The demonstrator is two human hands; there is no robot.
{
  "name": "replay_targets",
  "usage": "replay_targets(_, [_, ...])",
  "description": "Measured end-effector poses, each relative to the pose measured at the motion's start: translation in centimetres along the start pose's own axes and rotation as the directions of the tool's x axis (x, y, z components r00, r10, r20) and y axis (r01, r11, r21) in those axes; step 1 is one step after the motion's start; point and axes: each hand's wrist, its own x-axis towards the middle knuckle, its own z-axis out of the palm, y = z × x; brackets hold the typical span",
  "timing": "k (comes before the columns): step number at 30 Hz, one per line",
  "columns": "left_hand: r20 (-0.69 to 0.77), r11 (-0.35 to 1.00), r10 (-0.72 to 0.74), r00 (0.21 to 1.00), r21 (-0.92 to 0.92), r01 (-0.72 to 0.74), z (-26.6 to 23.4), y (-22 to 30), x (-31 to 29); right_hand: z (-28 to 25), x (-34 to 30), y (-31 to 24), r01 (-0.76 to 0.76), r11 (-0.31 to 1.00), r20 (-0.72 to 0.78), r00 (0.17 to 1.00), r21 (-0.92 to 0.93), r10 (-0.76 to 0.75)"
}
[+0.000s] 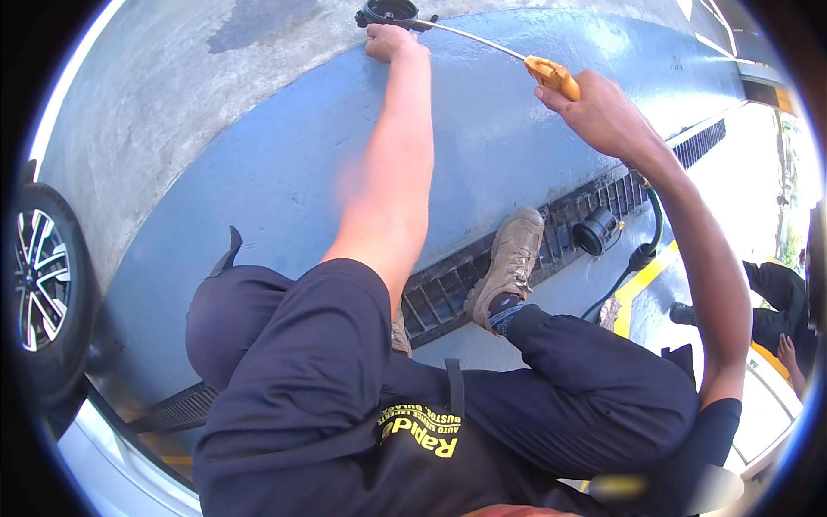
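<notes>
My left hand [394, 43] stretches far ahead, fingers closed at the near rim of a round black housing [398, 9] with a hollow middle. Its exact kind I cannot tell. In my right hand [599, 110] is the yellow handle of an air blow gun [548, 74], gripped by my closed fingers. The gun's long thin metal nozzle [474, 40] points left, its tip at the housing's side beside my left hand. Below my right wrist a black hose [658, 215] hangs down toward the floor.
A second round black part [594, 231] lies by the floor drain grate [431, 302], near my shoe [510, 263]. At the left stands a car wheel [43, 276]. Another person in dark clothes [775, 302] is at the far right. The floor is painted blue [284, 172].
</notes>
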Motion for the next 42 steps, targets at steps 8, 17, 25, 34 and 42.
replay_targets(8, [0.024, 0.993, -0.118, 0.993, 0.035, 0.117, -0.8, 0.9, 0.6, -0.2, 1.0, 2.0, 0.020, 0.996, 0.060, 0.998, 0.089, -0.026])
replay_targets(17, [0.353, 0.968, -0.168, 0.921, -0.117, 0.222, 2.4, -0.5, 8.5, 0.8, -2.7, 6.4, 0.039, 0.999, 0.109, 0.993, 0.037, -0.043])
replay_targets(25, [0.565, 0.945, -0.215, 0.796, -0.085, 0.316, 2.7, -2.0, 3.6, 4.5, -13.4, 12.0, -0.231, 0.973, 0.494, 0.844, -0.020, 0.210])
replay_targets(34, [0.799, 0.902, -0.105, 0.592, -0.174, 0.396, 1.0, -4.3, 6.7, 11.5, -21.8, 18.9, -0.662, 0.741, 0.327, 0.729, 0.114, 0.601])
replay_targets(42, [0.793, 0.908, -0.078, 0.605, -0.193, 0.371, 1.0, -3.1, 1.3, 12.8, -25.5, 17.9, -0.802, 0.507, 0.438, 0.598, 0.317, 0.672])
